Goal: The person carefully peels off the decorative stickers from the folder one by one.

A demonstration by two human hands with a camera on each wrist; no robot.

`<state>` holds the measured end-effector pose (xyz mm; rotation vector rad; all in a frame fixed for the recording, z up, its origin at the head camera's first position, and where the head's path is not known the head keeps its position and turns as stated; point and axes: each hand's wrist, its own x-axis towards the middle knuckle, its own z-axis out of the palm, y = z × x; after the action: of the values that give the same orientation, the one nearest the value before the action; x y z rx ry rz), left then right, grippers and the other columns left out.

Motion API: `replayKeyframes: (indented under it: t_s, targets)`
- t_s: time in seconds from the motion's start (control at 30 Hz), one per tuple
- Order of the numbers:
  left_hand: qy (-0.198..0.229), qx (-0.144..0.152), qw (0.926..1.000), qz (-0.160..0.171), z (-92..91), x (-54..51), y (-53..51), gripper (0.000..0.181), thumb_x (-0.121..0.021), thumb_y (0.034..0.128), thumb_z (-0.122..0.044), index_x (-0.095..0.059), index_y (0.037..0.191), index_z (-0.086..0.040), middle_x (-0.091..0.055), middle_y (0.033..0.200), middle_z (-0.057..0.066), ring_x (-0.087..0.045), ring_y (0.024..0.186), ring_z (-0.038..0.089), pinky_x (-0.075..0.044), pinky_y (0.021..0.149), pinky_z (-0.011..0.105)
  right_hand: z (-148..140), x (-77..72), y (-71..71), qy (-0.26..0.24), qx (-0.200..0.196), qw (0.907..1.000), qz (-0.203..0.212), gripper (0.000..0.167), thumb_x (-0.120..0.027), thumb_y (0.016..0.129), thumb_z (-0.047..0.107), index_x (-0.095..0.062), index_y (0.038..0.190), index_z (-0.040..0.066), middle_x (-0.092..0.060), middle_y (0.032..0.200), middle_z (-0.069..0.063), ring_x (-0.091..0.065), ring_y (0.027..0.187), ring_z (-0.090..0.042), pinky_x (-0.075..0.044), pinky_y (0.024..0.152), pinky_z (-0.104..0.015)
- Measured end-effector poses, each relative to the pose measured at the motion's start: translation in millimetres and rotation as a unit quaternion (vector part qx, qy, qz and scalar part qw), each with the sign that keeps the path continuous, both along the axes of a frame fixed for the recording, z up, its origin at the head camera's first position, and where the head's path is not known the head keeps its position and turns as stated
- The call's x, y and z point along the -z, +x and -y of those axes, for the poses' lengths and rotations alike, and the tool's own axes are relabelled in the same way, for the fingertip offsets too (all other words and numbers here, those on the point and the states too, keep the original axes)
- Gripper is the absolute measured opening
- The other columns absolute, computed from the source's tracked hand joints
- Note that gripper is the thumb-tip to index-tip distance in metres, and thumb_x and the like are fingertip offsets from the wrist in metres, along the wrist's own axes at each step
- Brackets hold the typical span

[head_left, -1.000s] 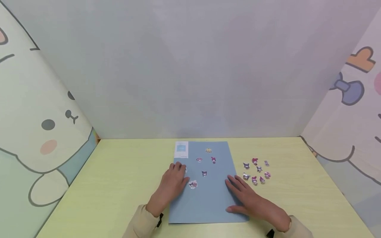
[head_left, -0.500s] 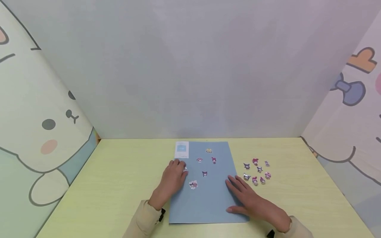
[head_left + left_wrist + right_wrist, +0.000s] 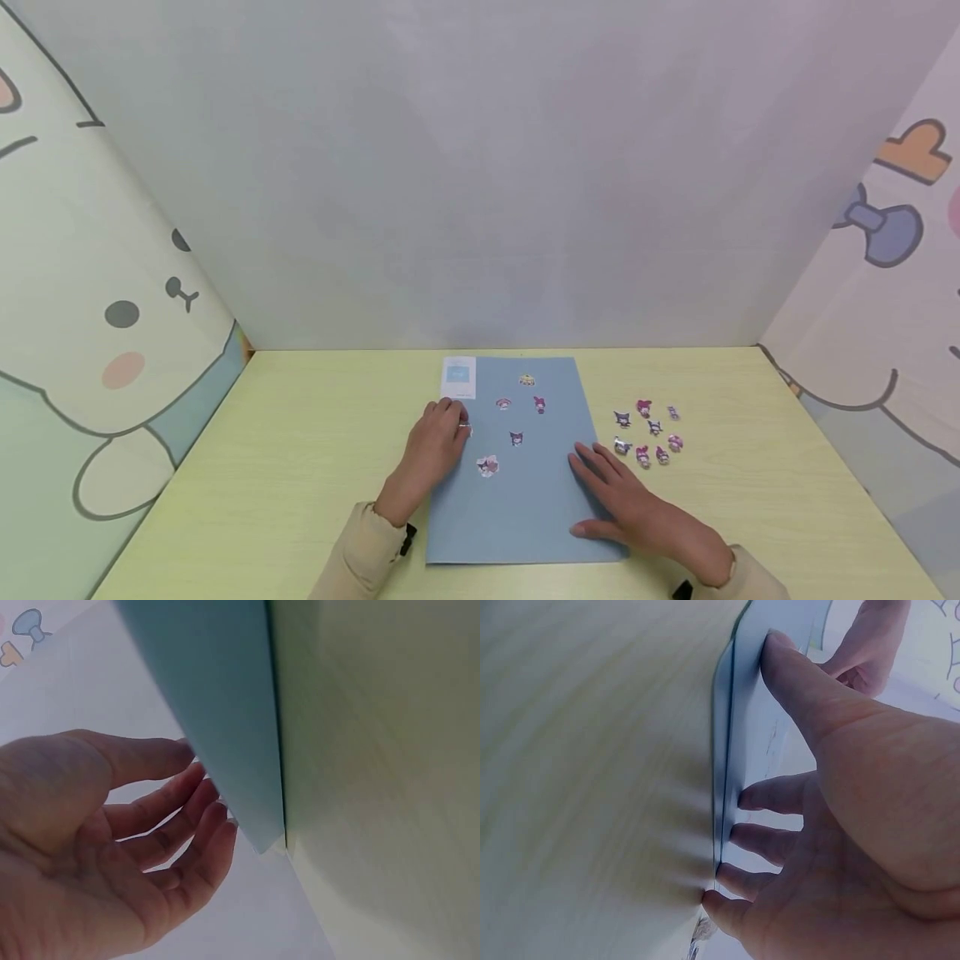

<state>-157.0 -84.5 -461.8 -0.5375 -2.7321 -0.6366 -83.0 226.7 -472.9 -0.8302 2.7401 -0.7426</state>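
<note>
Curved fingertips of my left hand (image 3: 435, 442) rest on the left part of a blue folder (image 3: 525, 508), at a sticker (image 3: 466, 430) they partly cover. Seen from the left wrist, the thumb and fingertips of that hand (image 3: 142, 825) meet the surface of the folder (image 3: 225, 712), thumb apart from the fingers. My right hand (image 3: 637, 512) lies with spread fingers on the folder's right edge; its fingertips and thumb (image 3: 787, 667) touch the folder in the right wrist view. Character stickers, such as a dark one (image 3: 516, 438) and a round one (image 3: 487, 466), lie between the hands.
Several loose stickers (image 3: 655, 427) lie on the pale yellow table (image 3: 315, 433), right of the folder. A white label (image 3: 458, 379) is at the folder's top left corner. Behind the table stands a plain pale backdrop (image 3: 480, 183), with cartoon-printed panels at both sides.
Over the last second my left hand has shifted slightly up on the folder, its fingers and thumb now closer around the sticker there. The right hand has stayed in place.
</note>
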Motion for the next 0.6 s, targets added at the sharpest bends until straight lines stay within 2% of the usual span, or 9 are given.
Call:
replayKeyframes:
  t_s: [0.17,0.37,0.47,0.6]
  targets:
    - [0.014,0.018,0.9995,-0.023,0.3,2.0,-2.4,0.020,-0.076,0.0872,0.004,-0.061,0.082,-0.006,-0.054,0.077,0.002,-0.049,0.075,0.018,-0.045,0.062,0.029,-0.1,-0.8,0.5,-0.008,0.003,0.9999,0.014,0.091,-0.066,0.093,0.057,-0.036,0.158,0.000,-0.029,0.164,-0.024,-0.021,0.148,-0.053,-0.031,0.108,-0.070]
    - [0.014,0.013,0.9998,-0.006,-1.8,2.3,-4.9,0.010,-0.075,0.0889,0.003,-0.067,0.094,0.000,-0.062,0.085,0.007,-0.056,0.079,0.022,-0.051,0.067,0.034,-0.9,0.9,0.3,-0.005,-0.002,1.0000,0.000,0.090,-0.066,0.094,0.057,-0.036,0.157,0.000,-0.030,0.163,-0.024,-0.022,0.148,-0.053,-0.032,0.107,-0.070]
    - [0.016,0.016,0.9997,-0.009,-1.2,1.7,-5.0,0.008,-0.074,0.0884,0.005,-0.068,0.090,0.000,-0.061,0.083,0.007,-0.055,0.079,0.022,-0.051,0.067,0.033,-0.7,1.9,0.1,-0.004,-0.002,1.0000,-0.001,0.090,-0.066,0.094,0.057,-0.037,0.157,0.000,-0.030,0.163,-0.024,-0.023,0.147,-0.053,-0.033,0.107,-0.070]
    - [0.023,0.024,0.9992,-0.024,0.4,2.1,-4.6,0.016,-0.075,0.0863,0.008,-0.065,0.081,-0.004,-0.056,0.078,0.003,-0.052,0.075,0.020,-0.048,0.065,0.031,-0.5,1.7,-0.3,-0.003,-0.002,1.0000,0.000,0.091,-0.066,0.093,0.057,-0.037,0.157,-0.001,-0.030,0.163,-0.024,-0.023,0.147,-0.053,-0.033,0.107,-0.070]
